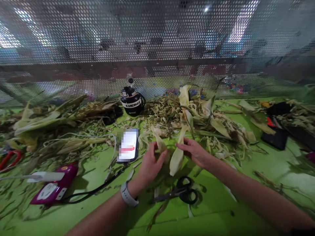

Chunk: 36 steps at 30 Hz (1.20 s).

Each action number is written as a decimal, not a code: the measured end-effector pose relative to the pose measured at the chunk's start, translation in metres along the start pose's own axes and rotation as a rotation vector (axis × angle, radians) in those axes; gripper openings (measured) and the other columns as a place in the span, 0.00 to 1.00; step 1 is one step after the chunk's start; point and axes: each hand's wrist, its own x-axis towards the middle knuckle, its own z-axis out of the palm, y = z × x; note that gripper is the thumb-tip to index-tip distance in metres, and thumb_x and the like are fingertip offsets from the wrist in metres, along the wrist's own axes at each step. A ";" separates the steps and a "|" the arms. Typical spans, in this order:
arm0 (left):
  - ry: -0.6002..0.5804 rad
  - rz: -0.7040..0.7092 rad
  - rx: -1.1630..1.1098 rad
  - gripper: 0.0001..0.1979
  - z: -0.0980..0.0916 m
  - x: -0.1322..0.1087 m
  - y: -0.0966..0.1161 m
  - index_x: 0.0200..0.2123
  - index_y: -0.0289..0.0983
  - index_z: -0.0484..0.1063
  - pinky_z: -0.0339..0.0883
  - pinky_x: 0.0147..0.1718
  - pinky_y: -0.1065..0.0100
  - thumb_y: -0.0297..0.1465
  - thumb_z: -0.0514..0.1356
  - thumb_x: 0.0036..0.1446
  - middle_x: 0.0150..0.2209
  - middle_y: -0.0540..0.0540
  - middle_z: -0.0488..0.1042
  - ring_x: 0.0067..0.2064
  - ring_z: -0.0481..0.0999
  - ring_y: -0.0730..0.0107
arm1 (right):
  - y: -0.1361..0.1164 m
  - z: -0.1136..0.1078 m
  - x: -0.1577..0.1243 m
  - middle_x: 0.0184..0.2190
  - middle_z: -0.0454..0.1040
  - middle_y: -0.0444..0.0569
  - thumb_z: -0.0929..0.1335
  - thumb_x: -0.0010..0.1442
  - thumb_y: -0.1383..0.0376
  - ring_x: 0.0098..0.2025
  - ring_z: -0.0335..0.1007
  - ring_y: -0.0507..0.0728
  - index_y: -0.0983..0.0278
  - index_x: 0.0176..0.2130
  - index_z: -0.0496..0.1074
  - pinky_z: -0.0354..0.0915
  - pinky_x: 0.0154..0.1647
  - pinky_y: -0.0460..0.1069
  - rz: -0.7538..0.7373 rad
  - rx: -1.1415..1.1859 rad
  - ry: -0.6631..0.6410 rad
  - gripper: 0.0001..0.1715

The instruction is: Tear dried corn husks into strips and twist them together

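R hand [196, 152] pinches pale husk [176, 162], btwn both hands; L hand [150, 164] holds narrower strip [158, 139], thumb side.

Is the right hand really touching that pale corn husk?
Touching. The head view shows the right hand with its fingers lying across the husk, pinching it.

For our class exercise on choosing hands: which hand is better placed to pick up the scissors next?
Probably the right hand: the handles of the scissors lie nearer it, while the blades point left. It would first have to release the pale husk.
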 end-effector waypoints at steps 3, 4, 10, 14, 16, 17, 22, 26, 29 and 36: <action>0.134 0.293 0.306 0.20 -0.004 -0.006 0.006 0.49 0.37 0.62 0.60 0.50 0.46 0.35 0.60 0.53 0.48 0.37 0.68 0.53 0.65 0.51 | 0.000 0.000 -0.002 0.30 0.76 0.43 0.77 0.40 0.62 0.31 0.72 0.52 0.64 0.34 0.73 0.68 0.38 0.48 0.011 0.018 -0.049 0.20; 0.092 0.343 0.333 0.20 -0.004 -0.008 0.008 0.49 0.38 0.62 0.61 0.50 0.47 0.34 0.60 0.53 0.47 0.38 0.68 0.52 0.66 0.53 | 0.000 0.002 -0.004 0.32 0.77 0.44 0.77 0.40 0.63 0.32 0.73 0.52 0.64 0.35 0.73 0.68 0.39 0.48 -0.001 0.019 -0.071 0.20; -0.006 0.224 0.210 0.16 0.001 -0.012 0.014 0.46 0.39 0.65 0.68 0.43 0.58 0.35 0.60 0.54 0.40 0.44 0.70 0.43 0.71 0.63 | 0.004 0.011 -0.014 0.32 0.77 0.45 0.76 0.41 0.62 0.33 0.73 0.54 0.65 0.38 0.73 0.68 0.38 0.48 0.009 0.018 -0.131 0.22; 0.002 -0.128 -0.266 0.20 -0.003 -0.001 0.014 0.48 0.39 0.63 0.72 0.38 0.62 0.37 0.61 0.52 0.42 0.44 0.71 0.41 0.74 0.64 | 0.001 0.011 -0.014 0.30 0.76 0.42 0.77 0.40 0.62 0.31 0.72 0.52 0.64 0.35 0.73 0.68 0.37 0.47 0.028 0.031 -0.074 0.21; -0.042 -0.289 -0.516 0.24 -0.006 0.006 0.011 0.51 0.40 0.60 0.73 0.36 0.64 0.37 0.62 0.52 0.48 0.42 0.70 0.45 0.75 0.61 | 0.000 0.011 -0.014 0.27 0.74 0.41 0.77 0.38 0.63 0.29 0.70 0.50 0.64 0.32 0.72 0.67 0.33 0.44 0.039 0.043 -0.029 0.19; -0.053 -0.332 -0.577 0.25 -0.008 0.009 0.009 0.52 0.40 0.59 0.73 0.37 0.64 0.37 0.61 0.52 0.50 0.41 0.69 0.47 0.74 0.60 | 0.000 0.010 -0.014 0.26 0.73 0.40 0.78 0.38 0.64 0.28 0.69 0.49 0.64 0.31 0.72 0.66 0.31 0.43 0.046 0.049 -0.010 0.18; 0.070 -0.114 -0.306 0.35 -0.014 0.017 -0.005 0.59 0.43 0.51 0.72 0.43 0.61 0.35 0.63 0.51 0.61 0.37 0.56 0.58 0.64 0.54 | 0.003 0.008 -0.014 0.27 0.72 0.41 0.77 0.41 0.61 0.26 0.67 0.49 0.64 0.32 0.71 0.64 0.25 0.43 0.082 0.028 -0.048 0.19; -0.025 0.162 0.116 0.19 -0.016 0.010 0.000 0.50 0.41 0.69 0.64 0.52 0.52 0.33 0.60 0.54 0.62 0.40 0.56 0.61 0.59 0.50 | 0.005 0.005 -0.011 0.25 0.71 0.40 0.76 0.42 0.61 0.21 0.64 0.47 0.65 0.33 0.71 0.62 0.22 0.43 0.068 -0.005 -0.084 0.19; -0.080 0.347 0.330 0.15 -0.014 -0.001 0.008 0.47 0.42 0.72 0.50 0.60 0.46 0.32 0.59 0.54 0.63 0.42 0.54 0.63 0.55 0.48 | 0.004 0.004 -0.011 0.23 0.70 0.39 0.76 0.42 0.61 0.19 0.62 0.46 0.65 0.33 0.71 0.61 0.20 0.43 0.013 -0.018 -0.062 0.19; -0.069 0.452 0.467 0.07 -0.006 -0.011 0.007 0.34 0.46 0.78 0.32 0.60 0.36 0.30 0.61 0.52 0.62 0.49 0.58 0.64 0.49 0.42 | 0.003 0.012 -0.016 0.22 0.69 0.39 0.77 0.39 0.60 0.20 0.61 0.47 0.66 0.31 0.70 0.62 0.21 0.45 -0.062 -0.034 -0.062 0.20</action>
